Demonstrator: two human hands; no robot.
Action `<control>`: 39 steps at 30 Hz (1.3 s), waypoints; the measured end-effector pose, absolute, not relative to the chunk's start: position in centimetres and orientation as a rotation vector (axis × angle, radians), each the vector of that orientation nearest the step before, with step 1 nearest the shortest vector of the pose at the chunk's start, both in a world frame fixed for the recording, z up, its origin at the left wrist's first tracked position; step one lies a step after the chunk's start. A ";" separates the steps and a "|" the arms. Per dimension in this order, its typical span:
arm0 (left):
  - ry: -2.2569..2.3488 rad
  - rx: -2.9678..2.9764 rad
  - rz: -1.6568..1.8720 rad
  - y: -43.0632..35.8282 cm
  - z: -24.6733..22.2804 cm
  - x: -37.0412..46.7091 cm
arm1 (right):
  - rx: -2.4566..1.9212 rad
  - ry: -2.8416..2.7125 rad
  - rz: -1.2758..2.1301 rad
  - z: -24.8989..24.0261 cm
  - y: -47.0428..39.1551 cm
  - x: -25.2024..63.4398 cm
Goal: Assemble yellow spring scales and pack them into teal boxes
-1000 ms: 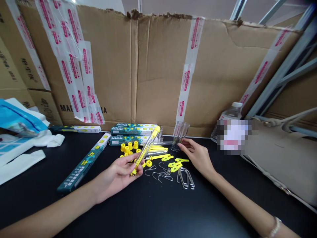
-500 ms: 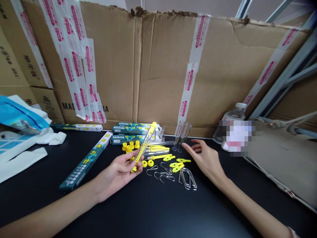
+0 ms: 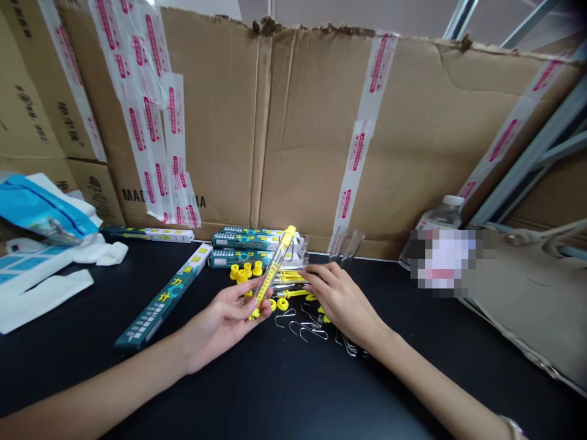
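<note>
My left hand (image 3: 241,311) is closed around the lower part of a clear tube (image 3: 275,266) with a yellow cap and a yellow scale inside, tilted up to the right. Over the yellow strips and metal springs, my right hand (image 3: 337,293) reaches with bent fingers; whether its fingertips grip anything is hidden. Left of the tube stand several yellow caps (image 3: 243,273), and yellow rings (image 3: 282,304) lie below it. Metal hooks (image 3: 312,330) lie in front of the hands. My right hand partly covers small yellow pieces and bent wires. Clear tubes (image 3: 351,245) stand behind it.
Green-and-white boxes (image 3: 247,258) are stacked at the back, with one long box (image 3: 162,296) at the left. A blue and white packet (image 3: 46,211) is far left. A bottle (image 3: 447,214) and a beige bag (image 3: 527,299) are at the right, before a cardboard wall (image 3: 316,140).
My right hand has moved left from beside the clear tubes to above the yellow strips and springs. My left hand still holds the capped tube. The view has shifted slightly.
</note>
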State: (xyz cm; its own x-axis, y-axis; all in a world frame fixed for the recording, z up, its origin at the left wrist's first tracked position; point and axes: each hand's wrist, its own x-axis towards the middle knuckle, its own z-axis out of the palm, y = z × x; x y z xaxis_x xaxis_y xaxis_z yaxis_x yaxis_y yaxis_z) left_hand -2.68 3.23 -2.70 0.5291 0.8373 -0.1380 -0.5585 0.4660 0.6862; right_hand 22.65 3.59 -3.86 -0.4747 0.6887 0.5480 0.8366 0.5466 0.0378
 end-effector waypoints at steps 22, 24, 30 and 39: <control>0.495 0.669 0.898 3.8 -2.5 -3.4 | -1.143 -2.000 -0.566 -1.9 3.2 23.8; 0.466 0.687 0.874 3.7 -2.5 -3.4 | -1.169 -1.819 -0.610 -1.2 2.8 24.8; 0.509 0.670 0.820 3.3 -2.1 -3.5 | -1.354 -1.237 -0.387 -1.3 3.3 29.7; 0.487 0.663 0.810 3.6 -2.0 -3.6 | -1.544 -1.433 0.198 -7.0 6.5 32.5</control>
State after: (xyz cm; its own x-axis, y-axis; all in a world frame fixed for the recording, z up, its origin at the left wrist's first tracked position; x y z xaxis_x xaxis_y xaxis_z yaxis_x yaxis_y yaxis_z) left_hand -3.58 3.62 -2.05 0.6010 0.7859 -0.1456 -0.4973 0.5102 0.7017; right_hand 32.46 6.46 -7.04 0.2900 0.8303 0.4759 0.6706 0.1785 -0.7201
